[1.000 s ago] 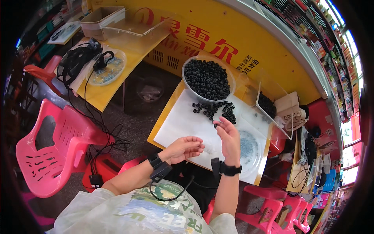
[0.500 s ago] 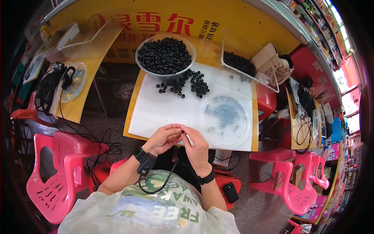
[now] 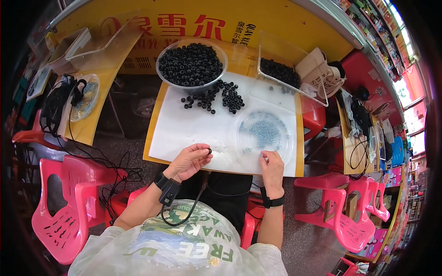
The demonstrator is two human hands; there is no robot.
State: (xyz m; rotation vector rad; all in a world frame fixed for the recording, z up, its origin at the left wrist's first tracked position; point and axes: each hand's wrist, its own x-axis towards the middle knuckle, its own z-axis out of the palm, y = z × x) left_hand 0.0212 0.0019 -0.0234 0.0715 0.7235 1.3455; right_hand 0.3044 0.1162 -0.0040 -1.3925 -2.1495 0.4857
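A black ring-shaped bead is pinched between the thumb and forefinger of my left hand, over the near edge of the white board. My right hand is at the near rim of a clear round dish. Its thumb and forefinger are pressed together, and whatever may be between them is too small to make out. Tiny pale blue pieces lie spread across the dish. Beyond my hands, loose black beads rest on the board beside a heaped bowl of black beads.
An open clear box of black beads stands at the back right, by a cream cloth bag. Pink plastic chairs flank me. Cables trail at the left. A side table stands to the left.
My hands have parted. The right one has moved away to the right, to the dish. The left one stays near its place, its black bead now plainly visible.
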